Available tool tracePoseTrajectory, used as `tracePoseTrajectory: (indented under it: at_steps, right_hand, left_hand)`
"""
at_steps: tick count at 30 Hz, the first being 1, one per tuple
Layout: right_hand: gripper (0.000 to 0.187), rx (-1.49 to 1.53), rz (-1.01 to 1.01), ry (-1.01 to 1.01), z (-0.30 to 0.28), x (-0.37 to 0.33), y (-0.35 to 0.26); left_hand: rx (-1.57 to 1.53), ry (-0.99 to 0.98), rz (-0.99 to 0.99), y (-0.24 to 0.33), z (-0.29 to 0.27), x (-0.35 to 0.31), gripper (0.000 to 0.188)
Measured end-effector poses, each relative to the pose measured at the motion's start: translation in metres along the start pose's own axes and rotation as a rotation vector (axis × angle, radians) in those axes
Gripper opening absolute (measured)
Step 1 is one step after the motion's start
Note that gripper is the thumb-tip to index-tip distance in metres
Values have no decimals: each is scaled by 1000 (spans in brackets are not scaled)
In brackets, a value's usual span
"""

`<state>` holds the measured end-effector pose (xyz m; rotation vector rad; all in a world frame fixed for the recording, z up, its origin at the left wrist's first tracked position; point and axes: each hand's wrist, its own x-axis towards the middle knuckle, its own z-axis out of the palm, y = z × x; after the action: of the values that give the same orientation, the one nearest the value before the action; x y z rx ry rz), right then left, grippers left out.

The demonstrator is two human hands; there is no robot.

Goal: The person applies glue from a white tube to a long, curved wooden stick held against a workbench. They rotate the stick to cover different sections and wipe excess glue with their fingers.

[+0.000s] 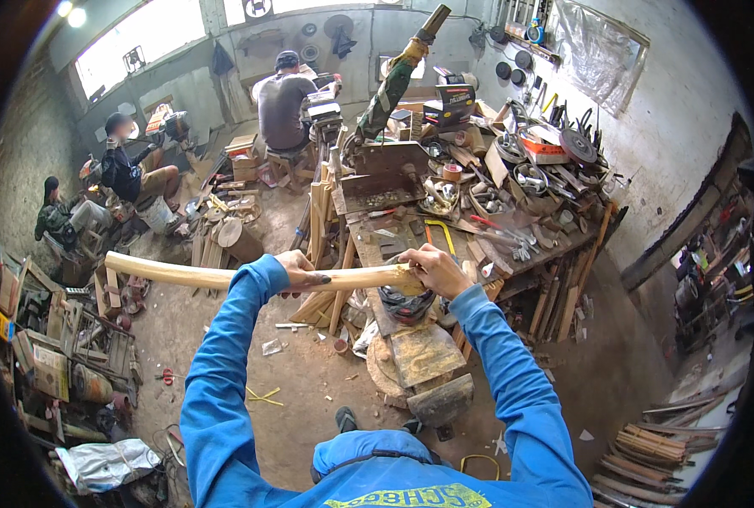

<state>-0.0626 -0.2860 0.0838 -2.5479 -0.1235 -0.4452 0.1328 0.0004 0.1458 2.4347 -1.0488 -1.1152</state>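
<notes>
A long, pale, slightly curved wooden stick [174, 273] lies level across both my hands, its free end reaching far to the left. My left hand [299, 271] is closed round its middle, thumb toward the right. At the right end, my right hand [435, 269] grips the stick with bent fingers. Just beneath that end sits a dark, rounded object [406, 306] that I cannot make out fully. In front of my body a worn wooden block [426, 356] juts out from the workbench.
A cluttered workbench [496, 254] with tools and wood scraps spreads to the right. A camouflage-wrapped post [394, 85] leans above it. Three people sit at the back left, one person [285, 102] facing the wall. Wood piles [55, 339] line the left; red scissors [167, 377] lie on the floor.
</notes>
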Motion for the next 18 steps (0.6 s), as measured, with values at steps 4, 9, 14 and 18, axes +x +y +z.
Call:
tracePoseTrajectory:
  at_steps: [4,9,14,18]
  right_hand:
    - [45,51,-18,31,2,-10,1]
    - [57,-290,-31,116,25,-38,-7]
    - [67,-421,-2,215,58,-51,-27]
    - [65,-423,12,355,72,-39,-41]
  left_hand:
    - [-35,13,18,1,1,-6,54]
    - [-103,5,48,-5,2,-15,52]
    - [-115,75,104,-11,15,-20,49]
    - [-88,135,220,-9,30,-29,49]
